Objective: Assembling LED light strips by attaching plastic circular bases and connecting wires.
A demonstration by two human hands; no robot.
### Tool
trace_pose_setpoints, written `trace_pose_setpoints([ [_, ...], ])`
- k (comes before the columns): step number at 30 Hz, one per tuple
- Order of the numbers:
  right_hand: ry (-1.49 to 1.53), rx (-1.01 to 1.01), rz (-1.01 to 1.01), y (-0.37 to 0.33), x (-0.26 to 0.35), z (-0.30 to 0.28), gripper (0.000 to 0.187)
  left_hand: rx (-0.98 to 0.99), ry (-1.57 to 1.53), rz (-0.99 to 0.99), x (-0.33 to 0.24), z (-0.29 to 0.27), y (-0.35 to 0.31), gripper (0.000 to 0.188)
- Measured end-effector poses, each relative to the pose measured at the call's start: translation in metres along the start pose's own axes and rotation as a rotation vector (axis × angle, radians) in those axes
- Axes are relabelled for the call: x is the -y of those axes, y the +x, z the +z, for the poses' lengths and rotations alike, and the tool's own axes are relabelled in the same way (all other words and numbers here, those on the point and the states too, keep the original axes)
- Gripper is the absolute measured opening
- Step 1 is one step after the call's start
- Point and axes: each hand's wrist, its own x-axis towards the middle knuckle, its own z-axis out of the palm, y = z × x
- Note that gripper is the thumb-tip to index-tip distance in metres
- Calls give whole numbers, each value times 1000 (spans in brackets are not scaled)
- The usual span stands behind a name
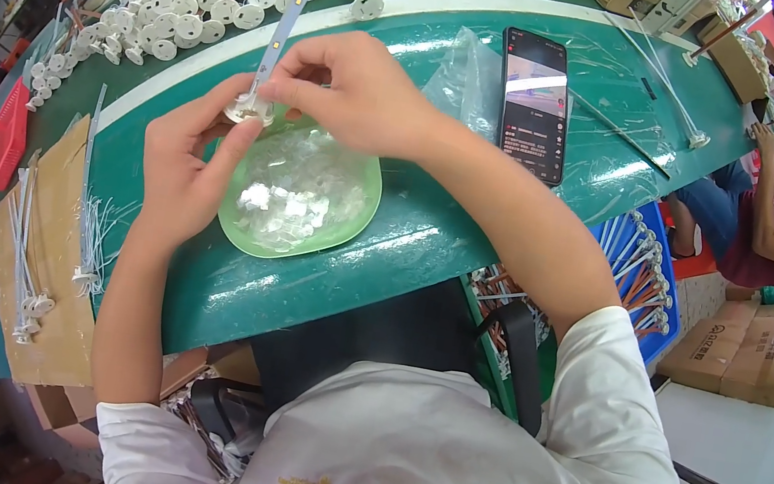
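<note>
Head view: left hand [186, 154] grips a white round base [243, 112] between thumb and fingers, at the far-left edge of a green bowl [371, 209]; LED strip [293, 14] rises from it. Right hand's [361, 86] fingers curl at the strip's foot, can't tell if pinching. Best, I judge: brace base firmly, right fingertips light, strip unbent.

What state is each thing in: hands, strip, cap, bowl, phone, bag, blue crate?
Left hand: closed on the cap
Right hand: fingers at strip's lower end, grip unclear
Strip: tilted, lower end at cap
Cap: held
Bowl: open, partly filled with clear flakes
Phone: screen on
Bag: crumpled
Blue crate: open, loaded
</note>
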Motion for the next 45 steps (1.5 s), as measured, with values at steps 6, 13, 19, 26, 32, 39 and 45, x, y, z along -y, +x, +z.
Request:
trace_pose_setpoints([
  [6,595,153,216,2,2,2,18,117,-555,-145,5,-10,2,40],
  [13,731,110,230,4,-5,-2,17,53,-689,-218,15,-22,7,40],
  [19,721,-160,152,14,-14,-14,17,-35,-607,-186,19,-20,9,38],
  [26,537,-452,302,21,-42,-27,26,-235,-344,-226,33,-28,13,37],
  [32,-415,-484,-114,10,-41,-10,20,-173,-369,-138,18,-12,10,36],
  [39,58,-176,-56,2,-7,1,25,-172,-193,-53,4,-4,4,37],
  [45,142,10,147,0,9,5,21,-114,153,141,0,-2,0,34],
])
